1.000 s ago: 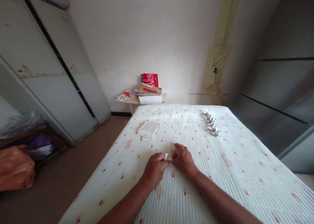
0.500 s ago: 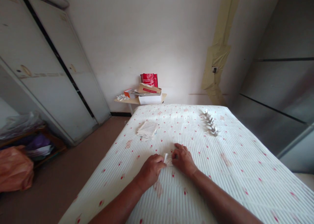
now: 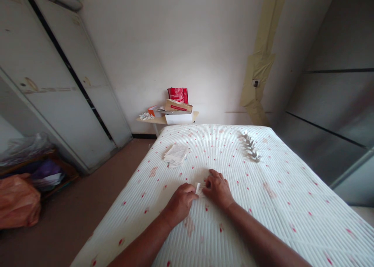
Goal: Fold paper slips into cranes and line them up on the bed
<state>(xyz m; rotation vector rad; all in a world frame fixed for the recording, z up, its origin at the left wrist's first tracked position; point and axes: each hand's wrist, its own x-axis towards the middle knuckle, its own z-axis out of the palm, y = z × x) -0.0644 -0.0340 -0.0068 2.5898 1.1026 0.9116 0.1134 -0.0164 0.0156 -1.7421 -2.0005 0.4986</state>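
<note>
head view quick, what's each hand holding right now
Left hand: closed, pinching the left edge of the small white folded paper.
Right hand: closed, fingers curled on the same paper's right side.

No writing can be read. At twelve o'clock, the red packet (image 3: 177, 94) carries white print and the cardboard box (image 3: 178, 105) a red label; the paper stack (image 3: 176, 154) at eleven o'clock shows fine print, all too small.

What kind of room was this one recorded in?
Probably a bedroom: a white quilted mattress with red specks, tall pale grey wardrobe doors, and a small wooden side table piled with boxes.
</note>
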